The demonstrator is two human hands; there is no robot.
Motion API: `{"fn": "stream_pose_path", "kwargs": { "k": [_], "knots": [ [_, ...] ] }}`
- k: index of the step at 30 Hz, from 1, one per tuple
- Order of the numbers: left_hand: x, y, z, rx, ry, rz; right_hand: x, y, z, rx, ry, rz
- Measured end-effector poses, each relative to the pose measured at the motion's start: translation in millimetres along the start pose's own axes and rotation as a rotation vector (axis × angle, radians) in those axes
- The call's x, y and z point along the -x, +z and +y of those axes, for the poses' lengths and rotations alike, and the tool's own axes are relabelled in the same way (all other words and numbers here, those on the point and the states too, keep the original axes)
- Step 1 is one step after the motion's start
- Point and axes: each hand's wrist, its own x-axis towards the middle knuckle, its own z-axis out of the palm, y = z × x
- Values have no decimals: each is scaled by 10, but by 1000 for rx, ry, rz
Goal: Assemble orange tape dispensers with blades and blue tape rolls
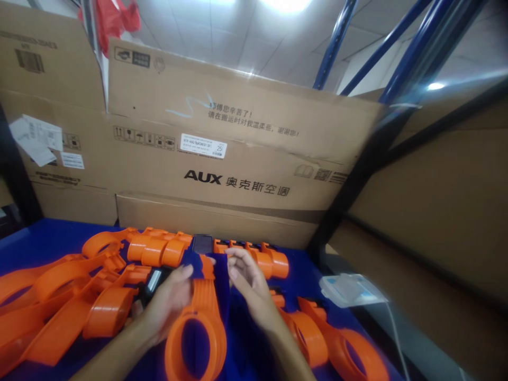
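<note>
Low in the middle, my left hand is closed around the upper end of an orange plastic ring-shaped part. Its large ring hangs down toward me, and several layered edges show along its neck. Just to the right, my right hand is raised with fingers curled and thumb near the fingertips. Whether something small sits in that pinch I cannot make out. Behind my left wrist lies a black object with a pale label, partly hidden. A dark flat device sits behind the hands.
More orange ring parts lie heaped on the left of the blue surface. Others stand in a back row and at lower right. A cardboard box wall closes the back. A clear plastic case with a cable lies right.
</note>
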Motion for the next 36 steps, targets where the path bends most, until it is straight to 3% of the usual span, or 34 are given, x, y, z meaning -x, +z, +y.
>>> {"fn": "stream_pose_path", "kwargs": {
  "k": [4,7,11,17,23,36],
  "knots": [
    [-7,58,38,-12,18,-26,-3,12,46,7,10,-102],
    [-2,78,42,-28,-8,-41,-3,47,81,25,27,-84],
    [-9,-2,11,-78,89,93,-12,28,88,73,7,41],
    [-42,-27,-22,-254,269,274,-21,-162,-68,227,-177,146],
    [-43,88,10,-365,310,261,-26,-162,-102,304,-223,47],
    [-42,124,35,-367,295,267,-25,-117,-53,308,-178,95]
  ]
}}
